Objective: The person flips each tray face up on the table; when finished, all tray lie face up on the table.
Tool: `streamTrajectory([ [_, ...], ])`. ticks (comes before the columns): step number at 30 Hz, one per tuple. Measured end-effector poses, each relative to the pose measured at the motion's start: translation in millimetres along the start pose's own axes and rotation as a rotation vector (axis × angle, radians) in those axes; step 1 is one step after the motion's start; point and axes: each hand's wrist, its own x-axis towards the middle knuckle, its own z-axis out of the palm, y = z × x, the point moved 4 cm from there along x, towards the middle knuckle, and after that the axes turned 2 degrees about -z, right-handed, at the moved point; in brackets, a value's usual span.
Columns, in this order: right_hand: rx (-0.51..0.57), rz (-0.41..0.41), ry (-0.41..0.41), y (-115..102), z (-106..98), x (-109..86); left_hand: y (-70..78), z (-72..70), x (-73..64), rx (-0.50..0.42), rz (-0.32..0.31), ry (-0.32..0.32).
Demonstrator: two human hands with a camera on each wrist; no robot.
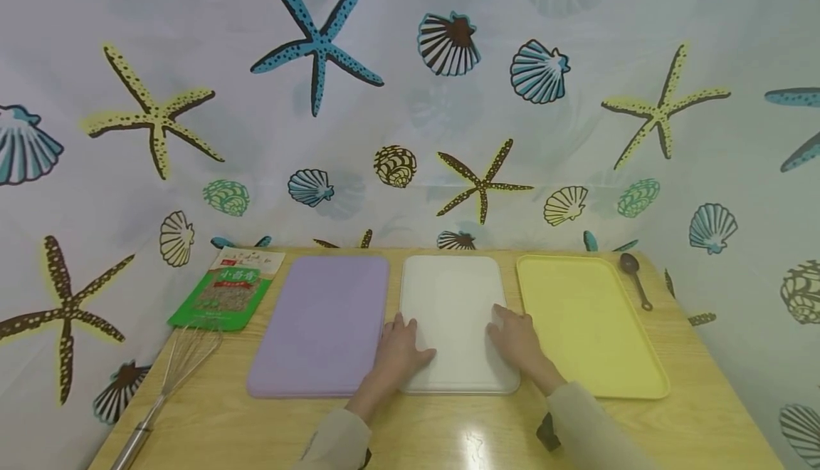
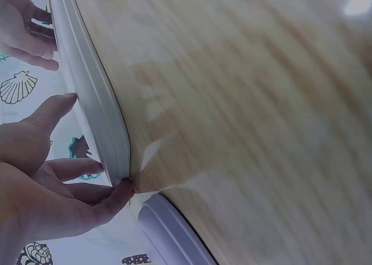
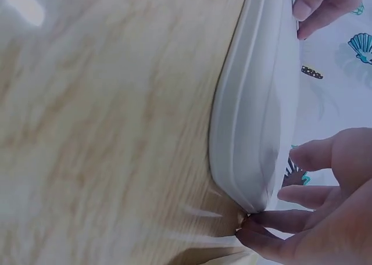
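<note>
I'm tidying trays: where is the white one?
In the head view, the white tray lies near centre, between the purple tray at left and the yellow tray at right.

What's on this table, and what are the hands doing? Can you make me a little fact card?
Left hand: touches the left edge of a white rectangular tray
Right hand: touches that tray's right edge
Left neighbour: purple rectangular tray
Right neighbour: yellow rectangular tray
Far left: green-and-white plastic packet, metal wire whisk
Far right: dark long-handled spoon
Surface: light wood-grain table
Backdrop: white sheet printed with starfish and shells
</note>
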Motion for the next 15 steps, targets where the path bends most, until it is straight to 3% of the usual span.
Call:
streamTrajectory([
  [8, 0.416, 0.159, -0.045, 10, -18, 0.8, -0.6, 0.4, 0.0, 0.015, 0.04, 0.023],
  [15, 0.478, 0.141, -0.059, 18, -37, 4.4, -10.8, 3.3, 0.7, -0.013, 0.056, -0.002],
])
